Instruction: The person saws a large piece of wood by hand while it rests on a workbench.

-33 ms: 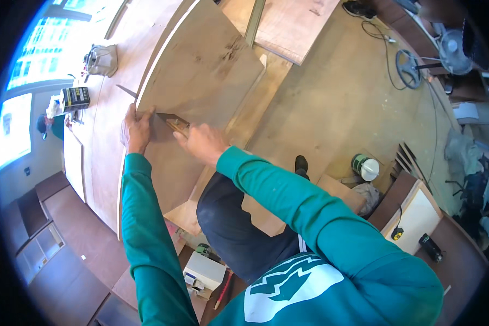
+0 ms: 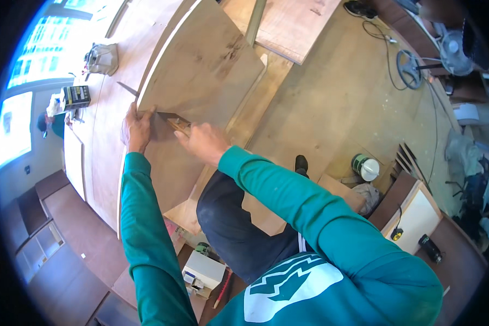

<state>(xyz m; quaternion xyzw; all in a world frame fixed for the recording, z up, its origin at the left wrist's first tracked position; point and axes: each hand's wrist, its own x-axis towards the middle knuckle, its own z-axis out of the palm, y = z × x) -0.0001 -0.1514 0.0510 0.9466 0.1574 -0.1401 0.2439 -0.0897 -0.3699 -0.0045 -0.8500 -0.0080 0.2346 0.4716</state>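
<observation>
A large brown wooden panel (image 2: 212,70) with a pale curved edge lies in front of me. My right hand (image 2: 206,142) is closed round the wooden handle of a handsaw (image 2: 177,126). The saw's blade lies across the panel at a cut line, and its pointed end sticks out past the panel's left edge. My left hand (image 2: 137,129) grips that edge just below the blade, thumb on top and the other fingers over the side. Part of the blade is hidden by the panel and my hands.
A bag (image 2: 102,58) and a black box (image 2: 76,97) sit on the board at the left, near another person (image 2: 53,125). Right of my leg stand a paint can (image 2: 365,167) and, farther off, a fan (image 2: 455,51). A white box (image 2: 205,268) lies by my left knee.
</observation>
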